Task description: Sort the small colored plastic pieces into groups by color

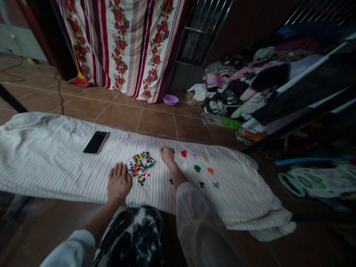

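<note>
My left hand point(119, 180) lies flat on the striped cloth point(63, 167), fingers stretched out, just left of a loose pile of small multicoloured pieces point(141, 165). To the right of that pile my right hand point(167, 155) is closed in a pinch, with a tiny dark blue piece point(161, 150) at its fingertips. Beyond it, small groups sorted by colour lie on the cloth: red pieces point(184, 153), pink pieces point(194, 155), green pieces point(197, 168), orange pieces point(210, 170), black pieces point(201, 184) and grey pieces point(216, 184). My right wrist partly covers a dark group.
A phone point(96, 142) lies on the cloth at the left. Past the far edge are a tiled floor point(125, 111), a purple basin point(170, 99), a floral curtain point(119, 48) and a broom point(80, 79). Heaped clothes point(250, 81) lie at the right.
</note>
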A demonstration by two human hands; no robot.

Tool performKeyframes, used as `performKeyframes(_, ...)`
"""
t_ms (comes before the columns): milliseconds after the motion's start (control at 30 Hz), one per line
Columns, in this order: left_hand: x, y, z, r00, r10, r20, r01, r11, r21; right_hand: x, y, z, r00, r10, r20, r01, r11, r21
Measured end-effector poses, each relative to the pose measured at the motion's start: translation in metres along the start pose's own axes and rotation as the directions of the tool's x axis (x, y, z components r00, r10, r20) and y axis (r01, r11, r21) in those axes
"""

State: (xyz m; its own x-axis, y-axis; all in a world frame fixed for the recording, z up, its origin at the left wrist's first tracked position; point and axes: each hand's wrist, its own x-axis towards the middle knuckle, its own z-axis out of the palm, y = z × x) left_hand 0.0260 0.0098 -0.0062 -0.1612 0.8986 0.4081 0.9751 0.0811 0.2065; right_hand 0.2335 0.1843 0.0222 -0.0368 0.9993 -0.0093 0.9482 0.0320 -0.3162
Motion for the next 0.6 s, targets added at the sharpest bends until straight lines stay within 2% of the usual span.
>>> performKeyframes(233, 0.001, 0.001, -0.002, 1.000, -0.009, 0.018, 0.009, 1.000, -0.018, -0.007, 0.002, -0.003, 0.999, -0.030, -0.044, 0.032, 0.999, 0.036)
performKeyframes(367, 0.001, 0.000, -0.002, 1.000, -0.018, 0.012, 0.018, 0.999, -0.033, -0.019, -0.003, -0.005, 0.992, 0.013, -0.129, -0.003, 0.997, 0.079)
performKeyframes(500, 0.000, 0.000, -0.001, 1.000, -0.023, 0.013, 0.024, 0.999, -0.046, -0.046, -0.015, 0.000, 0.982, -0.021, -0.189, 0.058, 0.979, 0.196)
performKeyframes(600, 0.000, 0.000, -0.001, 0.999, -0.028, 0.022, 0.029, 0.999, -0.033, -0.075, -0.026, 0.010, 0.981, -0.055, -0.187, 0.106, 0.956, 0.273)
